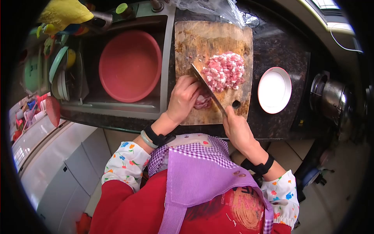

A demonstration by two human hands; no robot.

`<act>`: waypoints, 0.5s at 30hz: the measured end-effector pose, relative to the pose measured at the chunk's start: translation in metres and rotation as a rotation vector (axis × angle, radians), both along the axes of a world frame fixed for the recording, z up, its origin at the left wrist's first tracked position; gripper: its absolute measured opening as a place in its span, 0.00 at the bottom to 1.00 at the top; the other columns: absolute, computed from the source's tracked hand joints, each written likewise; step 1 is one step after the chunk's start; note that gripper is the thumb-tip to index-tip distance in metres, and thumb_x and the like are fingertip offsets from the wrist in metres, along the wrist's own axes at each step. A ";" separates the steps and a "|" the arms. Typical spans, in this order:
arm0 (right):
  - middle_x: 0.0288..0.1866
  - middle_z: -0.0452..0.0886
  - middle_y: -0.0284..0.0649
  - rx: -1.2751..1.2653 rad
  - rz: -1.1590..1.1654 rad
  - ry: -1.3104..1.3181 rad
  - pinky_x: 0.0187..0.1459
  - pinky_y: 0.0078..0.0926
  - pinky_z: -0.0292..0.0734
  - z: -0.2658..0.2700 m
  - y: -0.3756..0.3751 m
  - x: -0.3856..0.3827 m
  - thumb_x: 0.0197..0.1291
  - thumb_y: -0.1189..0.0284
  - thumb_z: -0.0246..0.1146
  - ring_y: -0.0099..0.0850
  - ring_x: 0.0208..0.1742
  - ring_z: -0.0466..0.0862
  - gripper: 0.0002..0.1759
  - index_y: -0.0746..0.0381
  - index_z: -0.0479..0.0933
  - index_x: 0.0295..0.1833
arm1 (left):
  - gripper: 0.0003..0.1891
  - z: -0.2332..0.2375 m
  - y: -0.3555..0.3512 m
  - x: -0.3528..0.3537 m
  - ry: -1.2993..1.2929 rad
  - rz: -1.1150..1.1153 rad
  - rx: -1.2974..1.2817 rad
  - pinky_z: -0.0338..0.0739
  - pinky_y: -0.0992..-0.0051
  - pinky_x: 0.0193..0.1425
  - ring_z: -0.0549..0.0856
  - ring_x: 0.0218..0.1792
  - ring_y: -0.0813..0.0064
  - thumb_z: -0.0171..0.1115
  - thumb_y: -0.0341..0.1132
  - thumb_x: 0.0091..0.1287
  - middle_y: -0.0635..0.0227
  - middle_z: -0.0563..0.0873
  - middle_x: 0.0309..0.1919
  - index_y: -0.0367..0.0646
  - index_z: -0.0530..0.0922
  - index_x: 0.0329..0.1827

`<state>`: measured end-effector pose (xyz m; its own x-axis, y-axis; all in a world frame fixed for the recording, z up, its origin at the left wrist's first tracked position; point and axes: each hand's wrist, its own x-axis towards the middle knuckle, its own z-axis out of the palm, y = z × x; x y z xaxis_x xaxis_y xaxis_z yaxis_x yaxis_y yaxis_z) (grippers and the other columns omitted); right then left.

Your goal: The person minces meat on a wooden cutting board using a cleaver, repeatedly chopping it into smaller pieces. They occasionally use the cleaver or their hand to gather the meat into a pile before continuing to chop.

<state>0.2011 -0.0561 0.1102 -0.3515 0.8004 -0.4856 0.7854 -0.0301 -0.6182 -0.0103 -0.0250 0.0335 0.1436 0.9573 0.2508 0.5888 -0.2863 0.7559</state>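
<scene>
Clenching right hand [238, 130] around flat steel cleaver [206, 87]; pressing curled left hand [183, 97] onto pink raw meat [202, 102], at cleaver's seven o'clock.

A dark speckled stone countertop [280, 46] is set with a steel sink [166, 58]. White cabinet fronts [58, 163] are seen below at the left, pale floor tiles [335, 195] at the right. Daylight is let in through a window [325, 4] at the upper right.
</scene>
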 end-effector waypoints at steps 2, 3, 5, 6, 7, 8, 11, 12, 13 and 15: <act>0.23 0.76 0.62 0.004 0.002 -0.019 0.31 0.59 0.72 -0.006 0.003 -0.005 0.66 0.78 0.54 0.64 0.31 0.80 0.07 0.65 0.62 0.44 | 0.14 -0.003 0.000 0.000 0.003 -0.011 0.011 0.77 0.61 0.52 0.81 0.48 0.53 0.66 0.20 0.53 0.57 0.82 0.43 0.35 0.82 0.44; 0.23 0.77 0.63 0.017 0.000 -0.040 0.32 0.60 0.73 -0.010 0.005 -0.008 0.66 0.77 0.54 0.64 0.32 0.80 0.07 0.65 0.62 0.45 | 0.14 -0.003 -0.001 0.001 -0.017 -0.016 0.006 0.77 0.61 0.52 0.81 0.48 0.53 0.66 0.20 0.53 0.57 0.83 0.43 0.35 0.82 0.43; 0.24 0.77 0.63 0.067 -0.018 -0.014 0.33 0.60 0.74 -0.027 0.019 -0.028 0.66 0.77 0.53 0.63 0.32 0.81 0.07 0.66 0.63 0.46 | 0.13 -0.005 -0.001 0.003 -0.039 -0.023 0.002 0.77 0.61 0.52 0.81 0.48 0.53 0.66 0.19 0.53 0.57 0.83 0.42 0.35 0.82 0.43; 0.24 0.78 0.64 0.121 -0.038 0.010 0.34 0.60 0.75 -0.034 0.028 -0.035 0.66 0.76 0.53 0.63 0.33 0.81 0.07 0.66 0.64 0.46 | 0.13 -0.008 -0.001 0.005 -0.044 -0.036 -0.009 0.77 0.62 0.52 0.81 0.48 0.53 0.66 0.19 0.53 0.57 0.83 0.42 0.35 0.82 0.43; 0.24 0.78 0.64 0.128 -0.041 0.013 0.34 0.60 0.75 -0.039 0.040 -0.039 0.66 0.76 0.53 0.63 0.33 0.81 0.07 0.66 0.64 0.46 | 0.13 -0.010 -0.001 0.005 -0.044 -0.050 -0.016 0.77 0.62 0.52 0.81 0.48 0.52 0.66 0.19 0.53 0.58 0.83 0.42 0.35 0.82 0.42; 0.25 0.78 0.64 0.171 -0.062 0.088 0.34 0.59 0.75 -0.043 0.053 -0.046 0.67 0.76 0.54 0.63 0.33 0.81 0.08 0.67 0.66 0.48 | 0.13 -0.010 -0.001 0.003 -0.034 -0.055 -0.003 0.77 0.62 0.52 0.81 0.48 0.52 0.66 0.19 0.53 0.58 0.83 0.42 0.35 0.82 0.42; 0.27 0.79 0.63 0.287 -0.147 0.237 0.34 0.56 0.75 -0.053 0.065 -0.041 0.67 0.75 0.56 0.63 0.34 0.81 0.10 0.69 0.69 0.50 | 0.12 -0.007 0.000 0.002 -0.004 -0.111 0.004 0.78 0.62 0.53 0.81 0.48 0.54 0.67 0.20 0.55 0.58 0.83 0.42 0.34 0.82 0.43; 0.27 0.79 0.63 0.342 -0.202 0.305 0.34 0.54 0.75 -0.054 0.067 -0.035 0.67 0.75 0.57 0.63 0.35 0.81 0.11 0.70 0.71 0.51 | 0.12 -0.006 0.001 0.002 -0.011 -0.105 0.056 0.78 0.62 0.53 0.82 0.48 0.54 0.67 0.21 0.56 0.58 0.83 0.42 0.34 0.82 0.44; 0.27 0.79 0.63 0.348 -0.200 0.310 0.34 0.54 0.75 -0.055 0.067 -0.029 0.67 0.75 0.57 0.63 0.35 0.81 0.11 0.70 0.71 0.51 | 0.12 -0.004 0.000 0.000 -0.014 -0.100 0.103 0.78 0.62 0.53 0.82 0.48 0.55 0.67 0.21 0.57 0.58 0.83 0.42 0.34 0.83 0.44; 0.30 0.80 0.63 0.343 -0.270 0.317 0.36 0.51 0.76 -0.051 0.062 -0.023 0.67 0.75 0.59 0.62 0.39 0.82 0.13 0.70 0.72 0.53 | 0.12 0.000 -0.003 -0.005 0.028 -0.123 0.123 0.77 0.61 0.54 0.81 0.49 0.55 0.68 0.23 0.57 0.58 0.83 0.43 0.34 0.83 0.45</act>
<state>0.1783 0.0054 0.0597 -0.1980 0.9766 -0.0842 0.5511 0.0399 -0.8335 -0.0157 -0.0283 0.0339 0.2667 0.8945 0.3589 0.5642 -0.4468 0.6943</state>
